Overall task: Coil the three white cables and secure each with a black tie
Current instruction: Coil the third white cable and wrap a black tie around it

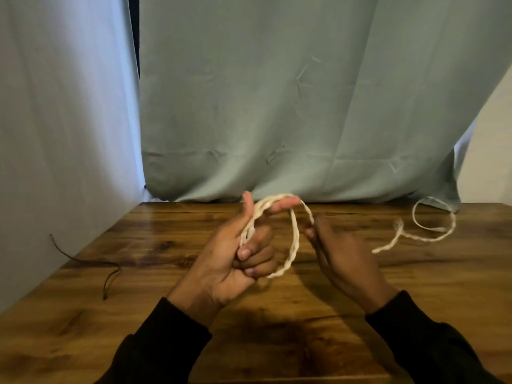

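Observation:
A white twisted cable (pixel 294 239) hangs in loops from my left hand (pixel 235 253), which grips the bundle with curled fingers while the index finger and thumb stick up through the loop. My right hand (pixel 338 250) is just right of the coil, its fingers pinching the strand that comes off the top of the loop. The cable's loose tail (pixel 432 231) curls across the wooden table (pixel 277 342) to the right, ending in a wide loop near the far edge. A thin black tie (pixel 110 270) lies on the table at the left.
A pale green cloth (pixel 277 106) hangs behind the table's far edge. A white cloth wall (pixel 63 134) closes off the left side, right beside the black tie. My dark sleeves (pixel 415 342) cover both forearms over the table's near part.

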